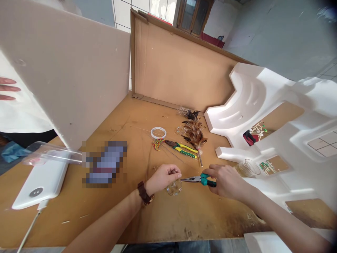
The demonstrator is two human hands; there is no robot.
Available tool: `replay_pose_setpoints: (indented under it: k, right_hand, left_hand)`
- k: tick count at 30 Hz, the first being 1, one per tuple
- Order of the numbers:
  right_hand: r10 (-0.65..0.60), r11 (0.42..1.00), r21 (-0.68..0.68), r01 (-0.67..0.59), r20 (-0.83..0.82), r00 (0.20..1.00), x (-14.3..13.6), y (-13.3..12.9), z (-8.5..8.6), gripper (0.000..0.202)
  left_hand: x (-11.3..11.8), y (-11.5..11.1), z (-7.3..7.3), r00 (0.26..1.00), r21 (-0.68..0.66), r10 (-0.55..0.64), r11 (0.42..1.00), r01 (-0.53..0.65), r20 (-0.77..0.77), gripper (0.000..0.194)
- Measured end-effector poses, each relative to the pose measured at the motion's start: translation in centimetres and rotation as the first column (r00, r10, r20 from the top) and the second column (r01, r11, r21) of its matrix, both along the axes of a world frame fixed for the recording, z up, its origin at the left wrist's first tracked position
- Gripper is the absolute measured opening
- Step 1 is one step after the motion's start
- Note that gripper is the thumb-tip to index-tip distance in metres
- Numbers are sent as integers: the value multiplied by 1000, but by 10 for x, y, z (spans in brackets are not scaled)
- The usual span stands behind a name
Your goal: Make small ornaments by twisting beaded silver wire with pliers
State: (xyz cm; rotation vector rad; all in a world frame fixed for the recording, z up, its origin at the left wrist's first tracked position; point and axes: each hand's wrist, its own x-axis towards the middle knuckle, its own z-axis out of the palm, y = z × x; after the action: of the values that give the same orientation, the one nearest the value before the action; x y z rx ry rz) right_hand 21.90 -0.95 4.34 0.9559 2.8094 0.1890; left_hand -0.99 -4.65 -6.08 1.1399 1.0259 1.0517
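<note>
My left hand (165, 177), with a dark band at the wrist, pinches a small beaded wire ring (174, 189) that hangs below the fingertips. My right hand (223, 180) is wrapped round the teal and black handles of long-nose pliers (201, 179). The tips of the pliers meet the wire close to my left fingertips; whether the jaws grip it I cannot tell. Beyond my hands lie yellow-green pliers (181, 149), a white ring (158, 133) with coloured threads (158, 143) and a bundle of brown feathers (195, 131).
White foam packing (252, 88) stands along the right, with a glass jar (249, 168) beside my right hand. A cardboard panel (181, 66) and a pale board (79, 70) border the table (131, 218). A power bank (43, 179) and a blurred phone (106, 163) lie left. Another person's fingers (9, 88) show far left.
</note>
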Motion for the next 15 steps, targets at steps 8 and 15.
replay_pose_setpoints:
  k: [8,15]
  right_hand:
    - [-112,993,-46,111,-23,993,9,1,14,22]
    - [-31,986,158,43,-80,996,17,-1,17,30]
  left_hand:
    - [-11,0,8,988,-103,-112,987,123,107,36]
    - [-13,2,5,992,-66,-102,992,107,72,32]
